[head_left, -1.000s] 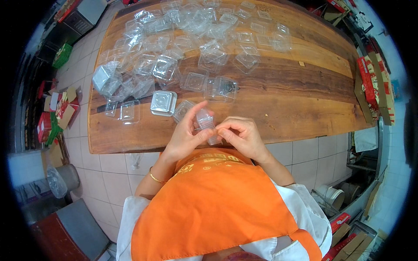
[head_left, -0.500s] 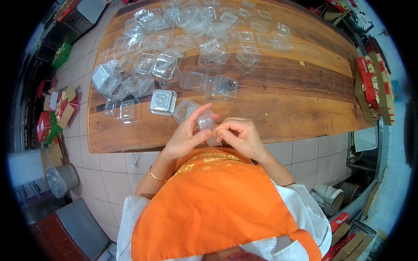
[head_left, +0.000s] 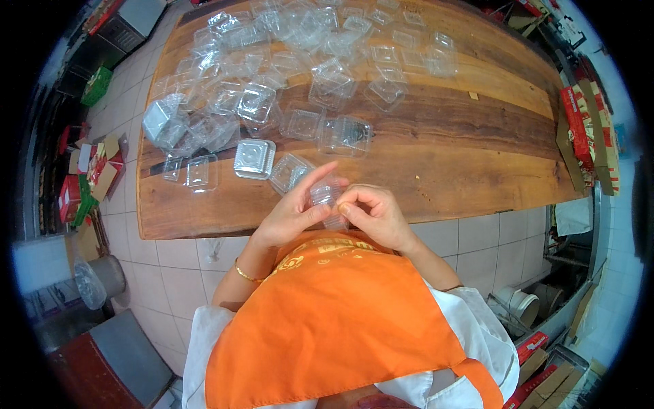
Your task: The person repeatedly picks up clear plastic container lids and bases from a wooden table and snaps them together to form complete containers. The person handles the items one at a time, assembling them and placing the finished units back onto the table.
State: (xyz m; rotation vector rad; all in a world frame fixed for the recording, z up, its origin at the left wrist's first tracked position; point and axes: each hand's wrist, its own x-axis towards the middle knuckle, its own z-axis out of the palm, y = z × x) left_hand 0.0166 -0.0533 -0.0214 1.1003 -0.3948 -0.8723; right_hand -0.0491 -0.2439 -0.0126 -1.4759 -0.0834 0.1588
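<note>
Clasping a clear plastic container [head_left: 325, 193] in the left hand [head_left: 289, 217], with thumb across its near part and index finger raised past its far left side, while pinching at its right edge with the right hand [head_left: 378, 213], thumb and forefinger tip to tip. Held between both hands, tilted, with its long axis running mostly away from the orange apron [head_left: 327, 313], and more fully wrapped by the left hand (impossible to tell whether single or several nested). Shown with a gold bracelet [head_left: 246, 274] at the left wrist. Working above the near edge of a wooden table [head_left: 477, 163], with an open clear container [head_left: 289, 174] just beyond the left hand, a ridged stack [head_left: 255, 159] farther left, and a jumble of clear containers [head_left: 286, 41] spread beyond, many overlapping, with contents hard to make out. Framed, well right of the hands, by a cardboard box [head_left: 567, 153] holding red packets [head_left: 576, 129].
</note>
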